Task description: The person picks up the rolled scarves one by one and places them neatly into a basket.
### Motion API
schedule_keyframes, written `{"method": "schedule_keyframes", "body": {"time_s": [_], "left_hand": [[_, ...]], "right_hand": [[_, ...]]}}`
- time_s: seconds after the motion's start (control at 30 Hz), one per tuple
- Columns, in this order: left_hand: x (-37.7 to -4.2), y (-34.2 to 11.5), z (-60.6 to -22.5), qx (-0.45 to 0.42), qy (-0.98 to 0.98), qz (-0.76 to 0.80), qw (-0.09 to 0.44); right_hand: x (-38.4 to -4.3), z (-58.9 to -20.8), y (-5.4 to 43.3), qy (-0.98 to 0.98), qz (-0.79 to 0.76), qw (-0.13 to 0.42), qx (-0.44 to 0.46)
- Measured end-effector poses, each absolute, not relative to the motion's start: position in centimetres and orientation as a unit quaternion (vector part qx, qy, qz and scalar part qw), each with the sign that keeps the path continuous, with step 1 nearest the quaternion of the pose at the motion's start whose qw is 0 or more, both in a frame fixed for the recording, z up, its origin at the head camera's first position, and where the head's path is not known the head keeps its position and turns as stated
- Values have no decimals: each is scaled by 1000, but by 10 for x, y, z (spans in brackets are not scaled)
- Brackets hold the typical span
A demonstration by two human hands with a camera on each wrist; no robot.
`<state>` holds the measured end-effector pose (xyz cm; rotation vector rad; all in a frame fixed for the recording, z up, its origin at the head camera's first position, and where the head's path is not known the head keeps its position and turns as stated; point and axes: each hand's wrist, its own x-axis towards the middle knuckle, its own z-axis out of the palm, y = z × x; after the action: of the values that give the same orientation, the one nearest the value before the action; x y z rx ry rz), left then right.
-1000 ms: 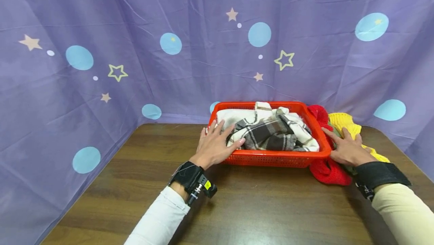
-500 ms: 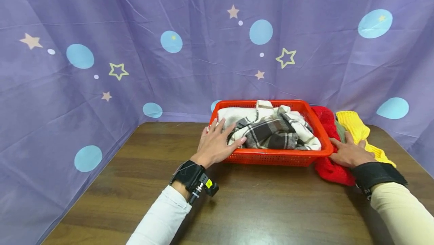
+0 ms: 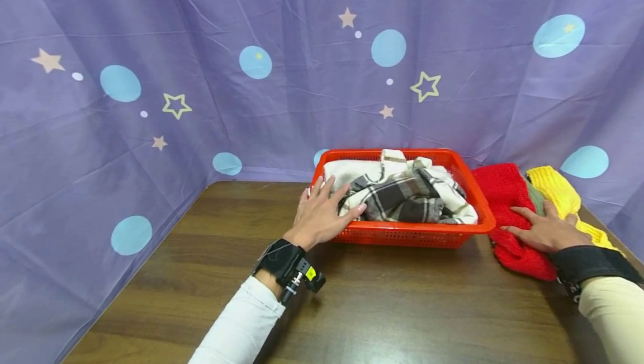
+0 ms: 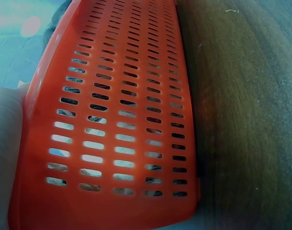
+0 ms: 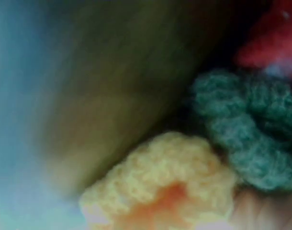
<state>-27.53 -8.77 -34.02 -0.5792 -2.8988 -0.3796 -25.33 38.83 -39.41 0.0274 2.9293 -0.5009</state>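
Observation:
My left hand [image 3: 319, 216] lies over the left front corner of a red plastic basket [image 3: 397, 237], fingers spread and straight. The basket's slotted wall [image 4: 115, 112] fills much of the left wrist view. White, grey and brown plaid fabric [image 3: 402, 199] is bunched inside. My right hand [image 3: 553, 232] spreads across knitted pieces on the right of the basket: a red one [image 3: 503, 190], a green one [image 3: 536, 196] and a yellow one [image 3: 555, 188]. Up close in the right wrist view, a yellow knitted edge [image 5: 160, 167] and a green knitted edge [image 5: 251, 139] show, partly blurred.
A brown wooden table [image 3: 392, 302] carries everything. Behind it hangs a purple curtain [image 3: 302, 107] printed with stars and dots, close to the basket's back rim. The yellow knit reaches near the table's right edge.
The right hand and the red, green and yellow knits have shifted right, away from the basket, and more of the red piece shows. The left hand and basket stay nearly still.

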Motion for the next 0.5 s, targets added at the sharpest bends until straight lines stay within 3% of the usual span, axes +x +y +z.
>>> {"method": "schedule_keyframes", "body": {"time_s": [0.37,0.5], "left_hand": [[-276,-87,-341,-197,-969,-123,80],[-276,-87,-341,-196,-970,-122,77]], "right_hand": [[-247,-393,398,980,-175,89,13],[-247,-389,397,987,-156,48,-10]]}}
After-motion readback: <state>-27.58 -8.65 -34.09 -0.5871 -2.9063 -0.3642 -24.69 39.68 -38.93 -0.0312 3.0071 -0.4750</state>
